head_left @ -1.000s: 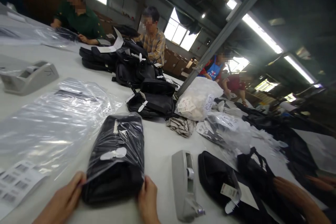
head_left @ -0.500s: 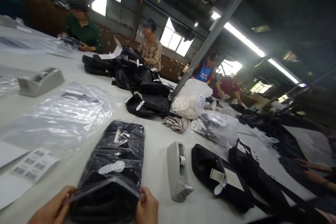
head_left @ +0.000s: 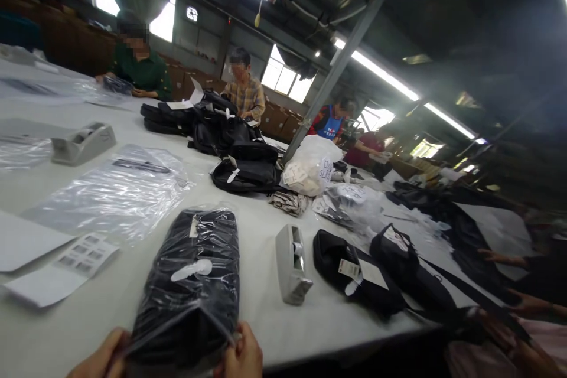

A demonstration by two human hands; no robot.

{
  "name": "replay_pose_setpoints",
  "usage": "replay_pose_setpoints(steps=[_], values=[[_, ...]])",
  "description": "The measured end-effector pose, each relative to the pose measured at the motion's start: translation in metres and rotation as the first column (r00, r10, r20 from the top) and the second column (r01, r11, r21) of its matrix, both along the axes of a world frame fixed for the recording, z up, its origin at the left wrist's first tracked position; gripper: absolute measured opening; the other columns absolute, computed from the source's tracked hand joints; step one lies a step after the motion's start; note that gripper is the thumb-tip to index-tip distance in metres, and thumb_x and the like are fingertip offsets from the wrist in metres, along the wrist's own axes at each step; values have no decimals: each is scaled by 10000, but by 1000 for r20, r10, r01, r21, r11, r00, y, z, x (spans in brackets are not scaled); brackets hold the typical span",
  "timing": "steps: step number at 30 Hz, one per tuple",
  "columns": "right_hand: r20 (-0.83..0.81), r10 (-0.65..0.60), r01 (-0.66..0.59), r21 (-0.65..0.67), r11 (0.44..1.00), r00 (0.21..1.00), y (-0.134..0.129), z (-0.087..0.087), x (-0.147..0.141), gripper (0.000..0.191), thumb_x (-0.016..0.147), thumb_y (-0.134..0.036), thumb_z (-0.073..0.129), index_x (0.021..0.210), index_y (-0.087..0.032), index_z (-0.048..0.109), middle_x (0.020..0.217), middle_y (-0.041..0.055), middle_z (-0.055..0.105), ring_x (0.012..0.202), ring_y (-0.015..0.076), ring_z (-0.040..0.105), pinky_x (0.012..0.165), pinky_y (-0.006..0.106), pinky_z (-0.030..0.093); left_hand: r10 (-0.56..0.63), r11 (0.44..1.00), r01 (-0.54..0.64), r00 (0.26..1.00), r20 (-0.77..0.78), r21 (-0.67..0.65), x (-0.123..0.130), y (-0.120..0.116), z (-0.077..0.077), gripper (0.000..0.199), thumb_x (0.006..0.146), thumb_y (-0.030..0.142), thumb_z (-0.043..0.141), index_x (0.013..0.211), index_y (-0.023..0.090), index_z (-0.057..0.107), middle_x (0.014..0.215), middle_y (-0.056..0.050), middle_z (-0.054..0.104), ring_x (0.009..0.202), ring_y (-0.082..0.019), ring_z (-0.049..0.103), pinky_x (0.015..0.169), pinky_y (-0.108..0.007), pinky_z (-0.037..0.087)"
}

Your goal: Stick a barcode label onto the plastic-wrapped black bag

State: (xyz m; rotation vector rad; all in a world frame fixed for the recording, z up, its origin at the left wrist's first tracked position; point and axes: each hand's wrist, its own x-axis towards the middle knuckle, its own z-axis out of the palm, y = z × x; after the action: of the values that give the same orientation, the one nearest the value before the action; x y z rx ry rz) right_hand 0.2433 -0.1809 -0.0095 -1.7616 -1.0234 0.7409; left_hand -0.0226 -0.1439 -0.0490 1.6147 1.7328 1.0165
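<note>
A black bag (head_left: pixel 190 283) lies on the white table inside a clear plastic bag (head_left: pixel 221 248), with a pale tag and a white paddle-shaped strip showing through the film. At its near end, my left hand (head_left: pixel 104 357) pinches the left corner of the plastic. My right hand (head_left: pixel 241 354) grips the film at the right corner, fingers closed. Between the two hands the plastic edge is stretched across the black bag. Right of it stands a grey tape dispenser (head_left: pixel 292 266).
Flat clear plastic bags (head_left: pixel 128 189), a barcode label sheet (head_left: pixel 66 271) and another tape dispenser (head_left: pixel 84 143) lie left. Black bags (head_left: pixel 234 142) are piled ahead by a metal post (head_left: pixel 328 82). More tagged bags (head_left: pixel 354 271) lie right, near other people's hands (head_left: pixel 505 257).
My view has shifted, showing more of the table's near edge at right. Both hands keep hold of the plastic, and its near edge is drawn further toward me.
</note>
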Motion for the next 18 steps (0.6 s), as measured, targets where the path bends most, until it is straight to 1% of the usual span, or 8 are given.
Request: replay_pose_setpoints(steps=[3,6,8,10,12,14,16,18], values=[[140,-19,8,74,997,990,35,24,3,300,761,-216,402,948,-171,633,688,46,670,541,165,625,444,222,451,-122,990,127,990,70,-63,16,42,39,167,778,303,464,915,272,554,709,20,719,714,-238,714,709,-311,538],[173,30,-44,82,996,984,52,36,20,285,815,-268,413,871,-154,668,532,3,594,457,153,567,437,225,425,-119,989,126,990,79,-79,18,70,54,154,786,328,467,904,261,539,531,66,620,555,-205,658,631,-294,505],[189,72,-88,76,993,979,46,34,29,308,838,-291,408,824,-142,678,485,-8,562,439,149,555,446,226,421,-95,989,104,991,91,-103,12,69,48,226,802,353,447,977,248,544,591,55,668,578,-202,680,636,-296,513],[196,112,-128,70,989,974,31,26,35,336,864,-311,406,856,-132,690,507,2,587,472,152,582,473,226,440,-92,983,109,989,119,-150,4,57,34,315,804,386,455,1064,236,548,752,14,742,709,-214,729,708,-310,541],[188,156,-169,54,984,970,12,19,38,350,886,-338,422,933,-128,698,540,10,621,494,152,601,488,225,458,-92,968,132,978,190,-211,-3,43,20,405,795,426,494,1146,232,549,913,-23,767,865,-232,738,806,-326,555],[220,189,-207,58,977,957,-7,16,40,356,912,-367,437,957,-141,708,549,11,636,499,154,611,490,223,473,-73,951,158,950,303,-267,-11,30,9,452,785,445,535,1182,230,554,976,-38,769,942,-245,729,833,-328,572],[341,133,-188,134,973,931,-26,13,42,344,928,-388,462,968,-165,721,583,23,666,521,165,639,507,225,502,11,960,92,932,362,-265,-19,15,3,387,813,434,516,1140,239,582,953,-26,776,909,-242,738,779,-318,602],[512,6,-165,265,950,859,-43,9,39,294,933,-360,496,1002,-195,729,677,49,716,581,179,683,562,227,543,34,989,12,951,306,-147,-29,-3,0,280,838,402,496,1048,269,625,874,6,781,823,-242,750,694,-317,626]])
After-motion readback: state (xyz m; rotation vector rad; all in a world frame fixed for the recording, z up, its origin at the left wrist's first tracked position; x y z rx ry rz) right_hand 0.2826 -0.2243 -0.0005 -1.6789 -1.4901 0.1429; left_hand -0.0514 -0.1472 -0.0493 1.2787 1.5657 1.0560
